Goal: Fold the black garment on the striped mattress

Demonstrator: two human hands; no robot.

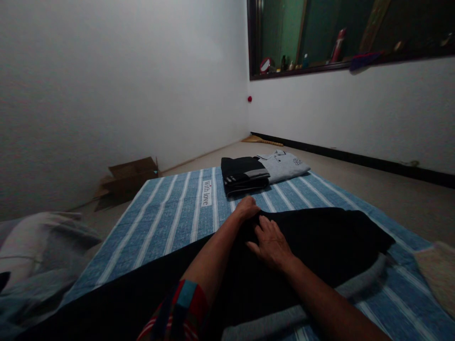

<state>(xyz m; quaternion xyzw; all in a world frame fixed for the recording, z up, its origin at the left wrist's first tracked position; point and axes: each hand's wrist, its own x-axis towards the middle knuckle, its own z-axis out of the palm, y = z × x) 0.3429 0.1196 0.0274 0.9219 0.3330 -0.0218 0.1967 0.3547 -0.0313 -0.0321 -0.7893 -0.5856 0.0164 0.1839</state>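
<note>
A long black garment [313, 237] with a grey strip along its near edge, trouser-like in shape, lies spread over the blue-and-white striped cloth [177, 203]. At its far edge my left hand [248, 207] is closed, with the fabric gripped under its curled fingers. My right hand [272, 241] rests flat on the black fabric just to the right, fingers spread. Beyond my hands sits a folded black garment [243, 173] with grey and white stripes. It partly overlaps a folded light grey polo shirt [284, 166].
An open cardboard box [130, 177] stands on the floor at the left wall. Rumpled pale fabric [42, 255] is at the lower left, and beige cloth [435, 270] at the right edge. A wooden-handled object [263, 140] lies by the corner. Bottles line the window sill [302, 71].
</note>
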